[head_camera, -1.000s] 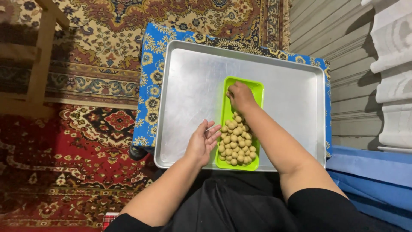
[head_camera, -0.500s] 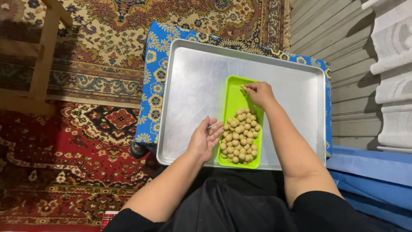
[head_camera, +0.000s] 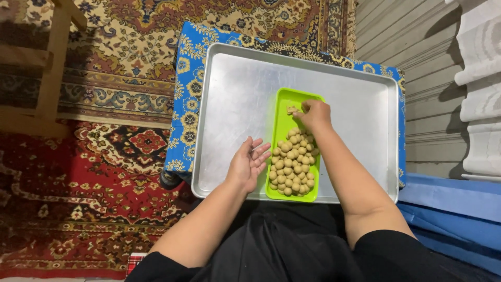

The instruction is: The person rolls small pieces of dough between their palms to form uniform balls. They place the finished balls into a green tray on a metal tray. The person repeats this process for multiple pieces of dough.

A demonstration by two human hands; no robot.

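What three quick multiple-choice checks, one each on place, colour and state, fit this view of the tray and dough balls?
1. Where does the green tray sit?
A. on the carpet
B. on the metal tray
C. on the lap

2. What colour is the cloth under the metal tray?
A. blue patterned
B. plain white
C. black

3. What is the left hand doing?
A. gripping a ball
B. lying open, palm up
C. lifting the tray

Answers: 1 B, metal shows all round it. 2 A, a blue flowered edge shows. 3 B, its fingers are spread and empty beside the dough balls, while the right hand pinches one dough ball.
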